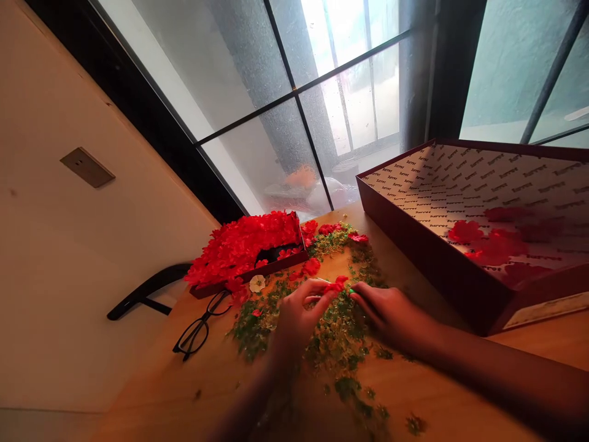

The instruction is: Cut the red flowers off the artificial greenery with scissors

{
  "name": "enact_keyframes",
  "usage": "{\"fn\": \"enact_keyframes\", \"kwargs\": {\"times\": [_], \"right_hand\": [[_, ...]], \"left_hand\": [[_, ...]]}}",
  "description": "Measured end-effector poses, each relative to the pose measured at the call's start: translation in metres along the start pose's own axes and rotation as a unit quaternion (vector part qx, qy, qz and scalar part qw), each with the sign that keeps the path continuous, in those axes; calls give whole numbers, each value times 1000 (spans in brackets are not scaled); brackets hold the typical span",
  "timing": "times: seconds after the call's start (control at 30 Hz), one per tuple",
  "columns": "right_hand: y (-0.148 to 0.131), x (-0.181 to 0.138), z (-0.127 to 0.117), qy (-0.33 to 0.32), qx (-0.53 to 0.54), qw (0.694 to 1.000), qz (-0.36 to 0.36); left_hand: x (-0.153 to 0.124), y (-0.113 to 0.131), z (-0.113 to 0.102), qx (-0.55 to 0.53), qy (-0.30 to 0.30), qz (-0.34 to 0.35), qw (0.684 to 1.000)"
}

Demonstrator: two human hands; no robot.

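My left hand [301, 310] pinches a small red artificial flower [338, 285] between thumb and fingers, above the middle of the table. Close by on the right, my right hand [384, 310] is closed with its fingertips on a small green piece [352, 291], which looks like the flower's stem or base. Below both hands spreads a loose pile of green and yellowish flower parts [338, 337]. Behind my left hand, a shallow dark red box lid [280, 265] carries a heap of red fabric flowers [248, 242]. One cream flower [257, 283] lies at its front edge.
Black-framed glasses [196, 334] lie at the table's left edge, near a black chair arm [147, 294]. A large dark red box [423, 258] with a printed lining stands at right, holding several red flowers [499, 245]. A paned window [294, 92] rises behind the table [184, 399].
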State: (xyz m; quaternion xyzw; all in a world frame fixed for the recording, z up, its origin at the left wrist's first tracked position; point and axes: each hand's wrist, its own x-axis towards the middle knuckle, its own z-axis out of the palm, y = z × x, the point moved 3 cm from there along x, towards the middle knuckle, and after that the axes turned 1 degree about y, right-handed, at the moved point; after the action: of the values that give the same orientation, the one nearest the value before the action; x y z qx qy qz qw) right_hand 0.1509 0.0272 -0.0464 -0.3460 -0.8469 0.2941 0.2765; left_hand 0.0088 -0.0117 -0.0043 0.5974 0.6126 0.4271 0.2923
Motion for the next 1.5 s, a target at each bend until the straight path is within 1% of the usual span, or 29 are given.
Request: {"fn": "enact_keyframes", "kwargs": {"times": [0.07,0.1,0.2,0.23,0.3,0.4,0.47,0.6,0.7,0.77,0.8,0.87,0.97,1.03,1.07,1.13,1.2,1.27,1.33,1.4,1.47,1.5], "right_hand": [[0,0,-1,-3,4,1000,7],[1,1,-1,-2,5,1000,10],[1,2,-4,3,16,1000,8],[1,2,-5,5,24,1000,3],[-1,2,-6,5,43,999,-16],[-4,1,-7,0,56,997,-54],[-5,0,-6,-6,57,995,-77],[-7,-2,-3,-29,33,991,-122],[-7,-5,-2,-52,-2,986,-156],[-8,-6,-3,-59,-9,985,-163],[-8,-6,-3,-62,-6,985,-163],[-8,-7,-3,-66,4,986,-156],[-8,-4,-4,-61,31,989,-133],[-5,-1,-5,-38,73,991,-105],[-3,1,-7,-13,99,991,-84],[4,6,-11,60,146,987,-35],[11,11,-14,137,184,973,-2],[15,14,-16,187,215,959,9],[17,16,-16,206,235,950,17],[18,16,-16,211,241,947,28],[18,16,-15,206,239,949,29],[18,16,-14,199,235,951,28]], "left_hand": [[-1,6,1,12,-21,10,1000],[-1,7,-2,15,-12,4,1000],[4,5,-16,20,52,-20,998],[6,4,-19,15,56,-24,998],[9,2,-22,-1,17,-31,999],[9,-1,-16,-37,-64,-51,996],[8,-3,-10,-55,-86,-64,993],[2,-5,0,-73,-103,-81,989],[-4,-2,3,-32,-93,-41,994],[-7,3,3,2,-76,-4,997],[-8,4,3,7,-72,1,997],[-7,7,4,-7,-75,-17,997],[-3,8,2,-56,-83,-69,993],[2,8,-4,-96,-84,-90,988],[6,6,-9,-111,-82,-95,986],[14,0,-18,-109,-69,-89,988],[23,-8,-25,-40,-48,-62,996],[32,-17,-25,65,-34,-13,997],[41,-24,-19,162,-35,42,985],[49,-27,-10,226,-47,82,970],[54,-27,-4,250,-56,91,962],[56,-26,-3,247,-57,85,964]]}}
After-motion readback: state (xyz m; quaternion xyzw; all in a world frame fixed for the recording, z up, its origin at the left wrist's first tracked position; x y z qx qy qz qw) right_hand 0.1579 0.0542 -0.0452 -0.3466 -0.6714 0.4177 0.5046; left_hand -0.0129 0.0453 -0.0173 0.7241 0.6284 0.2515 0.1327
